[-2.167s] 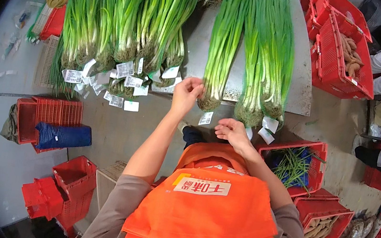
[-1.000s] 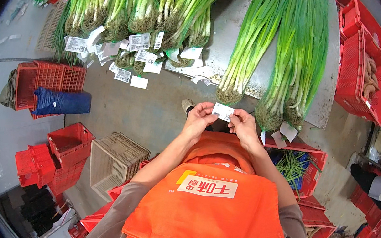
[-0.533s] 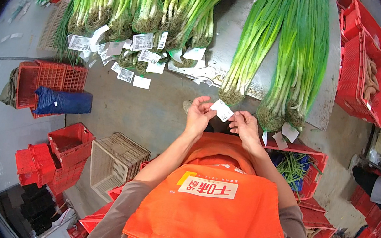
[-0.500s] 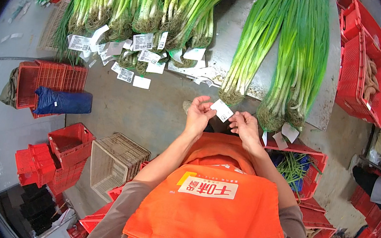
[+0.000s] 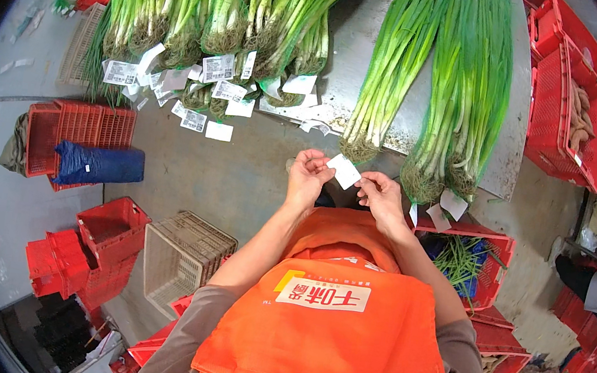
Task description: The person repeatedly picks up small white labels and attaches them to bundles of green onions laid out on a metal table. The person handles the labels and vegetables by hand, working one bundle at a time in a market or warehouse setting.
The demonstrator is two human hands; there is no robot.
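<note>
A small white label [image 5: 344,171] is stretched between my two hands, just below the root end of a netted bunch of green onions [image 5: 381,99]. My left hand [image 5: 308,176] pinches its left corner, and my right hand [image 5: 381,197] grips the right corner. The face turned up looks blank. Right of that bunch, more green onions [image 5: 458,117] lie on the metal table [image 5: 345,64], with white labels [image 5: 453,204] hanging at their roots. To the left, several bunches [image 5: 224,3] rest with printed labels [image 5: 217,68] dangling over the table's edge.
Red crates [image 5: 569,109] stand at the right, one holding brownish roots. A red crate [image 5: 505,251] with loose green leaves sits by my right forearm. On the left floor are a beige crate [image 5: 182,265], red crates [image 5: 113,222] and a blue bundle [image 5: 99,164].
The label between my hands has turned from its printed side to a blank-looking side. Both hands stay nearly in place, and the view has shifted slightly.
</note>
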